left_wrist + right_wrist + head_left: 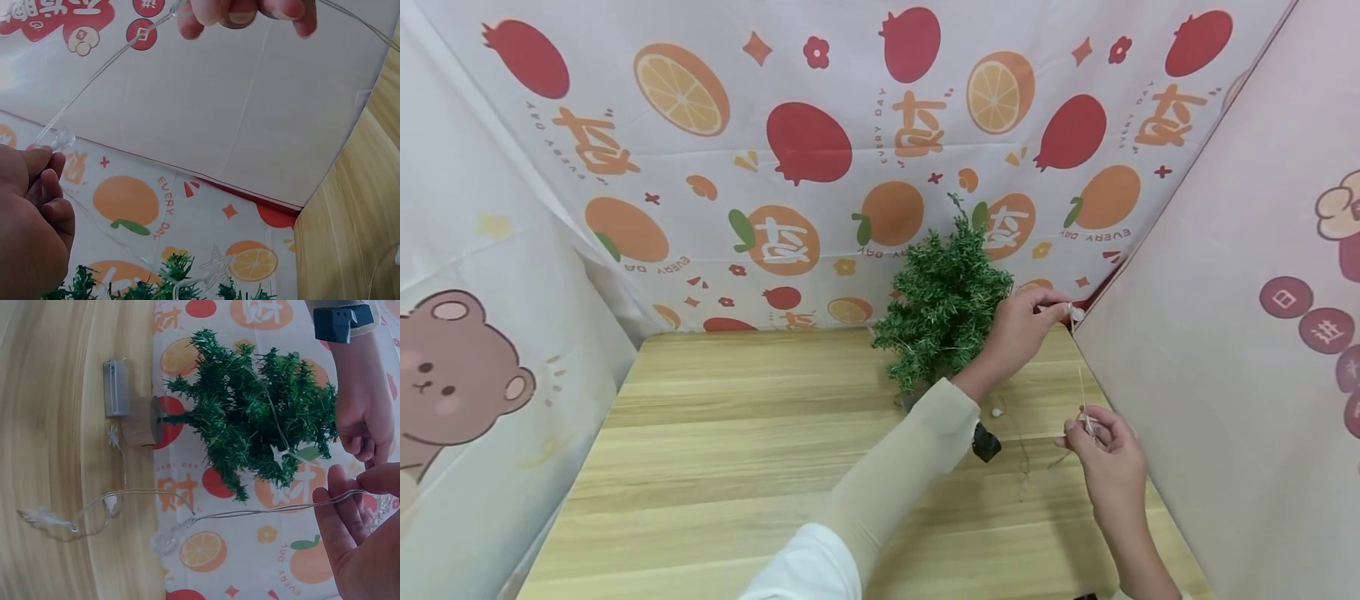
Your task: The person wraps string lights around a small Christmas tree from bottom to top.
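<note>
A string of fairy lights (275,511) on thin clear wire runs between the two hands, with clear star and bulb-shaped ornaments along it. My left hand (1022,329) reaches across beside the small green artificial tree (943,292) and pinches the wire next to a clear ornament (64,140). Lower and to the right, my right hand (1108,454) holds a bunched part of the string between thumb and fingers. One star (279,456) hangs against the branches. More of the string trails from the right hand toward the table, with a clear ornament (172,537) dangling.
The tree has a round wooden base (140,422), and a grey box (116,387) lies beside it on the wooden table (715,450). Printed cloth walls stand behind and at both sides. A black device (342,322) is strapped to the left wrist.
</note>
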`<action>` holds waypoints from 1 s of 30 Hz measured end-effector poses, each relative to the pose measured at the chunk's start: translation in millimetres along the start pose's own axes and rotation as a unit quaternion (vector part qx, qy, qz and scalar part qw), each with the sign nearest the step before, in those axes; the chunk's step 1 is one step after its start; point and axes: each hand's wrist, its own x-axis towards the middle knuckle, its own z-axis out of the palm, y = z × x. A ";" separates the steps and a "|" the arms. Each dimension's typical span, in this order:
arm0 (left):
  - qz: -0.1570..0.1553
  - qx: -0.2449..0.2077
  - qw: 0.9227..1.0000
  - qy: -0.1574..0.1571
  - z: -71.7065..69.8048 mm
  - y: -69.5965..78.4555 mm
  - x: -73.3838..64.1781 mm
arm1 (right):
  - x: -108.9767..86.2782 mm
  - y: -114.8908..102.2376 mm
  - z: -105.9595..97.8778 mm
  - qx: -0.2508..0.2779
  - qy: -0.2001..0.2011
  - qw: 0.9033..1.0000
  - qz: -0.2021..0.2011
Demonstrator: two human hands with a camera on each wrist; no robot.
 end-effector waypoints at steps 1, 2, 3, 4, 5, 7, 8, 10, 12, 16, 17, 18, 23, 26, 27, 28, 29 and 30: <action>0.000 0.000 1.000 0.002 2.0 1.5 0.3 | 0.0 1.2 -0.6 0.005 0.000 1.000 0.003; 0.000 0.001 1.000 0.005 4.4 2.9 0.9 | -0.2 2.4 -1.2 0.008 0.001 1.000 0.002; -0.001 0.001 1.000 0.008 6.9 4.1 1.8 | -0.4 3.8 -1.9 0.007 0.001 1.000 0.000; 0.000 0.002 1.000 0.010 9.2 5.3 2.7 | -0.6 4.9 -2.6 0.004 0.001 1.000 -0.002; 0.003 0.004 1.000 0.011 11.5 6.4 3.7 | -0.6 6.2 -3.3 0.006 0.001 1.000 -0.004; 0.005 0.005 1.000 0.011 15.8 7.8 5.9 | -0.8 8.8 -4.9 0.015 0.003 1.000 -0.005; 0.003 0.009 1.000 0.014 17.5 8.0 6.9 | -1.1 9.7 -5.2 0.018 0.005 1.000 -0.007; 0.003 0.016 1.000 0.022 19.9 7.3 8.5 | -1.4 11.2 -5.6 0.024 0.007 1.000 -0.008; 0.000 0.021 0.999 0.033 21.5 5.4 9.2 | -1.6 12.1 -6.1 0.023 0.008 1.000 -0.011; -0.013 0.025 0.998 0.049 23.7 -0.9 8.6 | 0.8 10.2 -7.8 0.015 0.014 0.999 -0.026; -0.016 0.026 0.998 0.051 24.3 -2.5 8.5 | 2.1 9.0 -8.6 0.014 0.016 0.999 -0.033; -0.020 0.027 0.998 0.051 24.7 -4.2 8.5 | 3.8 7.3 -9.2 0.016 0.021 0.999 -0.039; -0.022 0.049 0.997 0.056 24.2 -10.6 11.4 | 20.1 -7.8 -11.2 0.030 0.044 0.995 -0.089; -0.021 0.069 0.996 0.056 23.2 -13.9 13.3 | 32.7 -20.5 -11.2 0.037 0.056 0.991 -0.115; -0.024 0.075 0.995 0.054 23.0 -15.1 13.6 | 36.4 -24.8 -11.4 0.035 0.056 0.990 -0.124; -0.025 0.080 0.995 0.052 23.1 -16.5 13.9 | 40.0 -29.1 -11.2 0.036 0.057 0.989 -0.132; -0.027 0.085 0.995 0.050 23.1 -17.8 14.0 | 43.4 -33.3 -10.6 0.040 0.057 0.988 -0.139; -0.029 0.092 0.994 0.048 23.3 -19.2 14.2 | 46.6 -37.6 -9.8 0.043 0.055 0.987 -0.146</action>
